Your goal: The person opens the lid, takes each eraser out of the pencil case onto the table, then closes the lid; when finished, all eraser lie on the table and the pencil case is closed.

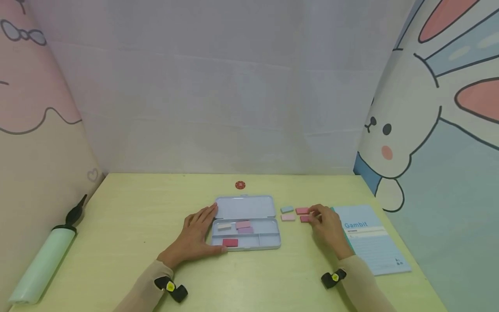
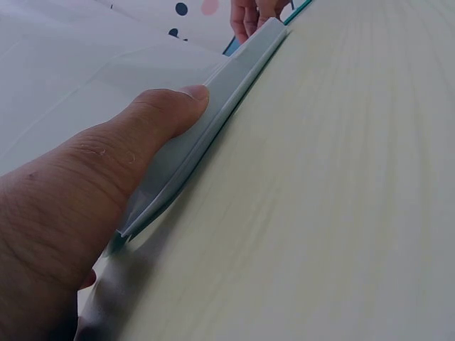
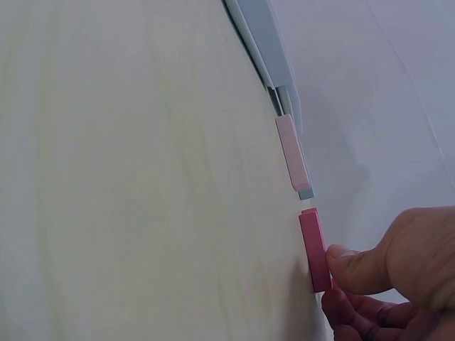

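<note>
A pale hinged case (image 1: 270,239) lies with its lid (image 1: 244,207) raised and its compartments showing. Inside are a white block (image 1: 224,226), a pink block (image 1: 243,224), a lilac block (image 1: 245,230) and a dark pink block (image 1: 230,242). My left hand (image 1: 196,236) rests along the case's left side, thumb against its front wall. To the right of the case, my right hand (image 1: 326,223) pinches the end of another dark pink block (image 3: 315,250) on the table. Just behind that is a pink block (image 1: 302,211). A light pink block (image 1: 288,217) and a blue-green block (image 1: 286,209) lie nearer the case.
A notebook (image 1: 372,242) marked "Gambit" lies right of my right hand. Behind the case is a red round chip (image 1: 240,185). A light green pump (image 1: 46,264) with a black nozzle lies along the table's left edge. A white sheet (image 1: 234,95) hangs at the back.
</note>
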The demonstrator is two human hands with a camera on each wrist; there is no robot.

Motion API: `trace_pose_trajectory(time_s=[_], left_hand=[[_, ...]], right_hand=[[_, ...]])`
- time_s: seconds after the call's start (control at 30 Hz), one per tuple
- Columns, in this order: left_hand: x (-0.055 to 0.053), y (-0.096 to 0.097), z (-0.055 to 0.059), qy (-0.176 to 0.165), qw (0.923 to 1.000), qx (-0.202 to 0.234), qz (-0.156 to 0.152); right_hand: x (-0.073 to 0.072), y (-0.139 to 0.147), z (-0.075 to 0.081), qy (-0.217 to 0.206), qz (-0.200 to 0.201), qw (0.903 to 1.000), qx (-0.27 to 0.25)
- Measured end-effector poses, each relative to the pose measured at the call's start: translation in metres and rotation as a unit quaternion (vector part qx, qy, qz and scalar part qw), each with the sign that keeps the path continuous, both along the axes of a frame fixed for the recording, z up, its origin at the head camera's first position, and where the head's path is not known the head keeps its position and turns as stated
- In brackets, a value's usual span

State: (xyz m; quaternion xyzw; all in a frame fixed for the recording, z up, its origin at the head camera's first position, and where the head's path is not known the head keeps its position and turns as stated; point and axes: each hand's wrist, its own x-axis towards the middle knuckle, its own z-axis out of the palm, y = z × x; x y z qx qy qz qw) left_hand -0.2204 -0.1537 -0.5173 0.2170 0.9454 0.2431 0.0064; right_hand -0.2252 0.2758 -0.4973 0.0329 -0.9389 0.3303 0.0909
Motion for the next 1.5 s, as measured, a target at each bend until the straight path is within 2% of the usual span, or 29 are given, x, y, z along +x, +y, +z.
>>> trace_pose_trajectory(time_s=[0.37,0.73,0.83,0.93,1.07,1.17,1.3,1.5], left_hand=[[0.0,0.0,-0.003,-0.001,1.0,-0.002,-0.002],[0.0,-0.001,-0.001,0.0,1.0,-0.005,-0.003],[0.0,-0.001,0.0,0.0,1.0,-0.007,-0.002],[0.0,-0.001,0.001,-0.003,1.0,-0.007,-0.001],[0.0,-0.001,0.001,-0.002,1.0,-0.005,-0.001],[0.0,-0.001,0.001,0.0,1.0,-0.005,-0.002],[-0.001,-0.001,-0.002,-0.001,1.0,-0.007,-0.001],[-0.001,-0.001,-0.003,-0.008,1.0,-0.003,0.0]], right_hand=[[-0.005,-0.003,-0.003,-0.016,-0.013,0.9998,-0.003],[-0.006,-0.003,-0.003,-0.029,-0.013,0.9994,-0.012],[-0.007,-0.003,-0.001,-0.027,-0.012,0.9995,-0.009],[-0.007,-0.007,0.003,-0.007,-0.009,0.9999,-0.001],[-0.006,-0.02,0.011,0.027,-0.007,0.9996,0.0],[-0.007,-0.036,0.017,0.035,0.002,0.9993,-0.016],[-0.008,-0.059,0.021,0.03,0.029,0.998,-0.047],[-0.008,-0.096,0.02,0.031,0.074,0.9942,-0.071]])
